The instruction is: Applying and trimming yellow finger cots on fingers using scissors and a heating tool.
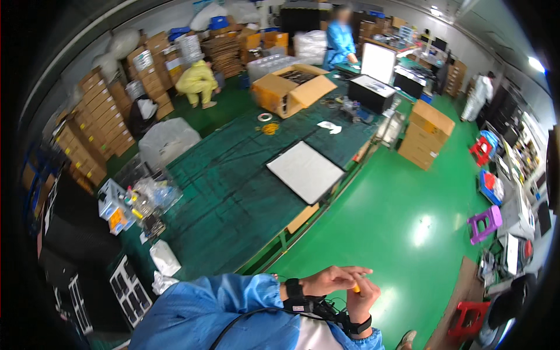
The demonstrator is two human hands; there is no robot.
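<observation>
In front of my body, beyond the table's near edge, my two hands come together over the green floor. My left hand (pixel 329 281) reaches rightward with its fingers stretched out, the fingertips over my right hand. My right hand (pixel 363 296) is raised with bent fingers. A small yellow-orange thing (pixel 356 289) shows at its fingertips, just under the left fingers; its kind is too small to make out. Dark straps wrap both wrists. On the green-topped table (pixel 227 175) lies a flat white panel (pixel 306 172) with a dark edge, apart from both hands.
An open carton (pixel 291 87), a tape roll (pixel 265 117) and a yellow pile (pixel 269 128) sit toward the table's far end. Stacked cartons (pixel 424 134) stand on the floor right of it. Stools (pixel 484 224) line the right side. Several people work farther off.
</observation>
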